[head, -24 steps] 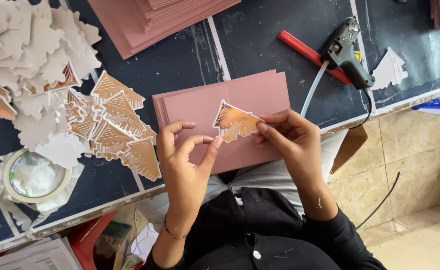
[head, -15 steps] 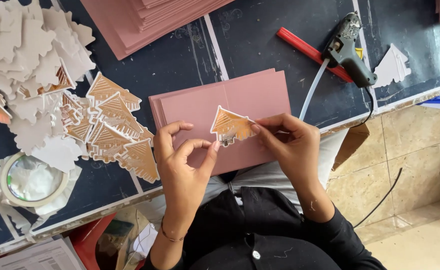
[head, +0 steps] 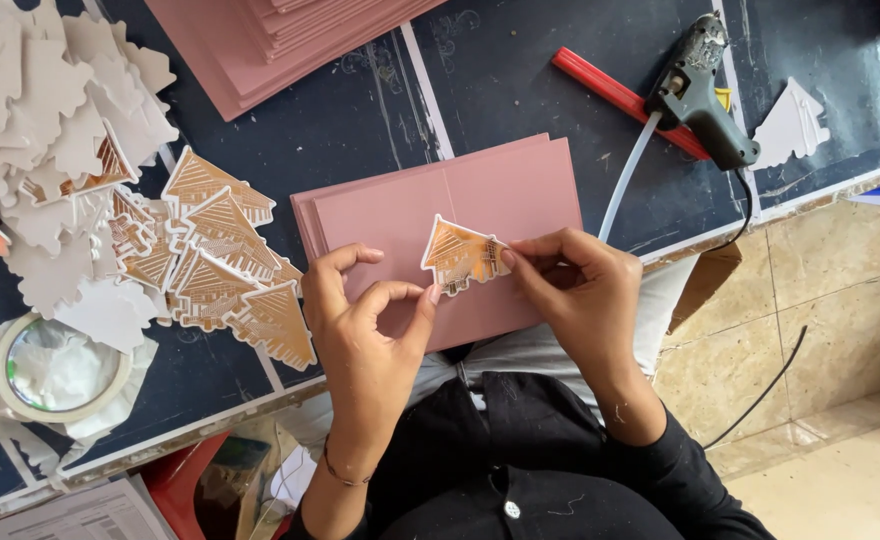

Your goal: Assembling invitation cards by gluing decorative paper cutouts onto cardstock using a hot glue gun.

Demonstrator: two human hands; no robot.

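Cutout (head: 463, 256) lowered slightly | right hand (head: 578, 290) pinches edge | left hand (head: 365, 322) beside

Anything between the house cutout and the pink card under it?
Nothing visible. The right hand pinches the house cutout just above the pink card; the left hand touches its lower edge.
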